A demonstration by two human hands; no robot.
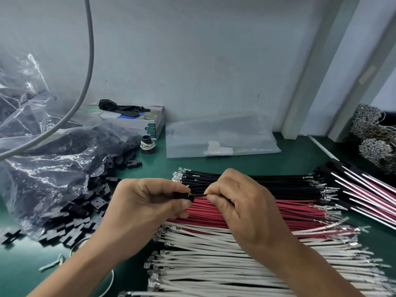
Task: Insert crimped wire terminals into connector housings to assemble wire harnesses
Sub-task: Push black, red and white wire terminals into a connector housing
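Observation:
My left hand (147,202) grips a small black connector housing (182,195) between thumb and fingers. Just to its right, my right hand (242,204) pinches a black wire (199,195) whose end meets the housing. Both hands hover over rows of crimped wires lying on the green mat: black wires (285,185) farthest, red wires (300,213) in the middle, white wires (214,260) nearest me. Loose black housings (75,221) are heaped at the left.
A crumpled clear plastic bag (53,157) holding black housings spills over the left. Finished harnesses (364,189) lie at the right. A tissue box (139,118), a flat clear bag (220,138) and metal terminal bundles (375,136) stand along the back. A grey cable (85,82) hangs at upper left.

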